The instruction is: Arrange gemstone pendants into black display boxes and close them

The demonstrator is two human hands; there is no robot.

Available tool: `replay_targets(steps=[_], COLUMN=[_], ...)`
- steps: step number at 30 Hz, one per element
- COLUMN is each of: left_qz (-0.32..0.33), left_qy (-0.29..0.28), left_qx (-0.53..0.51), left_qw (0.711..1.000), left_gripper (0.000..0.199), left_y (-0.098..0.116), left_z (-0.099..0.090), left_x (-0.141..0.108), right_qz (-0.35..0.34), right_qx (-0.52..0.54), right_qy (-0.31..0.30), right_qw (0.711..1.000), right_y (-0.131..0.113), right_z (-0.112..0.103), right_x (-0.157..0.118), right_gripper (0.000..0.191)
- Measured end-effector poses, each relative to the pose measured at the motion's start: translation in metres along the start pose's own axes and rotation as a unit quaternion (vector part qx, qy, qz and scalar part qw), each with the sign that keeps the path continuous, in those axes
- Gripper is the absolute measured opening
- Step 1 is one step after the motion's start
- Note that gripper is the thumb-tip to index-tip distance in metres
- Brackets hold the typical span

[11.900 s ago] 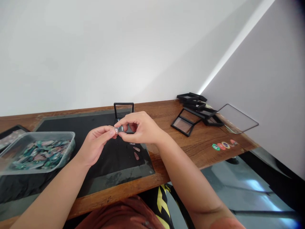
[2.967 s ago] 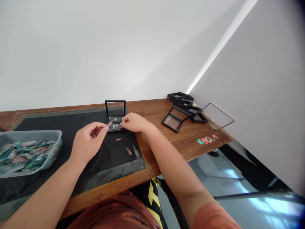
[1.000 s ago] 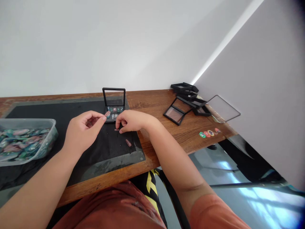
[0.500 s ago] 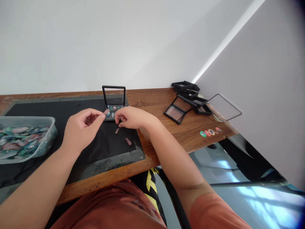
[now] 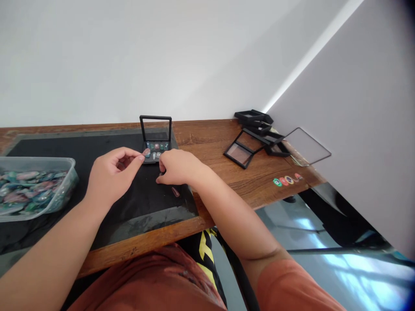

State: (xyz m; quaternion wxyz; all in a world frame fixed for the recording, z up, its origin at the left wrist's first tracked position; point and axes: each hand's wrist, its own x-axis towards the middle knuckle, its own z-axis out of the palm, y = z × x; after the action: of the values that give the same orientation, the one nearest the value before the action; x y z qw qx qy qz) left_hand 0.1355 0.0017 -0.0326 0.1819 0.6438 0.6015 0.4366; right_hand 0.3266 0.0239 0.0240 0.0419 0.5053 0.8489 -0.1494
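On a black mat (image 5: 129, 207) stands a small black case (image 5: 156, 117) with its framed lid raised and several coloured stones (image 5: 157, 147) in its base. My left hand (image 5: 115, 175) pinches a pinkish stone (image 5: 145, 152) between thumb and forefinger, at the case's left front. My right hand (image 5: 177, 167) is at the case's right front corner, fingers curled down to the mat, with thumb and forefinger closed round a small stone, mostly hidden. A pink elongated stone (image 5: 175, 191) lies on the mat just in front of my right hand.
At the left, a clear plastic tub (image 5: 69, 181) holds many coloured stones. Farther right on the wooden table (image 5: 201, 134) are an open black frame case (image 5: 238, 154), a stack of black cases (image 5: 254, 115), a thin frame (image 5: 313, 144) against the wall, and several round stickers (image 5: 283, 181).
My right hand has moved down from the case to the mat, and its fingers have closed over the small stone that lay there. My left hand has stayed almost still with its stone.
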Motion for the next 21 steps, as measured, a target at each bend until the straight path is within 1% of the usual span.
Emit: replay_targets(steps=[3,7,10,14,18,21], left_qz=[0.003,0.007,0.010,0.003,0.000,0.010], left_qy=[-0.004,-0.008,-0.006,-0.003,-0.001,0.001], left_qx=[-0.005,-0.013,-0.010,-0.014,-0.005,0.007], left_qw=[1.000,1.000,1.000,1.000,1.000,1.000], left_gripper=[0.020,0.020,0.020,0.021,0.021,0.020], left_y=[0.000,0.001,0.001,0.001,0.004,0.007], left_z=[0.000,0.000,0.000,0.000,-0.001,-0.003], left_x=[0.000,0.000,0.000,0.000,-0.001,-0.002], right_qz=[-0.019,-0.060,-0.082,-0.085,-0.086,-0.110], right_qx=[-0.006,0.005,0.027,0.055,0.108,0.196], right_qy=[0.006,0.018,0.009,-0.006,-0.029,-0.055], right_qw=[1.000,0.998,0.996,0.995,0.990,0.973], right_y=[0.002,0.008,0.013,0.018,0.026,0.035], right_z=[0.001,0.003,0.004,0.000,-0.003,0.000], right_x=[0.001,0.006,0.011,0.013,0.013,0.018], right_gripper=[0.025,0.025,0.022,0.019,0.012,0.011])
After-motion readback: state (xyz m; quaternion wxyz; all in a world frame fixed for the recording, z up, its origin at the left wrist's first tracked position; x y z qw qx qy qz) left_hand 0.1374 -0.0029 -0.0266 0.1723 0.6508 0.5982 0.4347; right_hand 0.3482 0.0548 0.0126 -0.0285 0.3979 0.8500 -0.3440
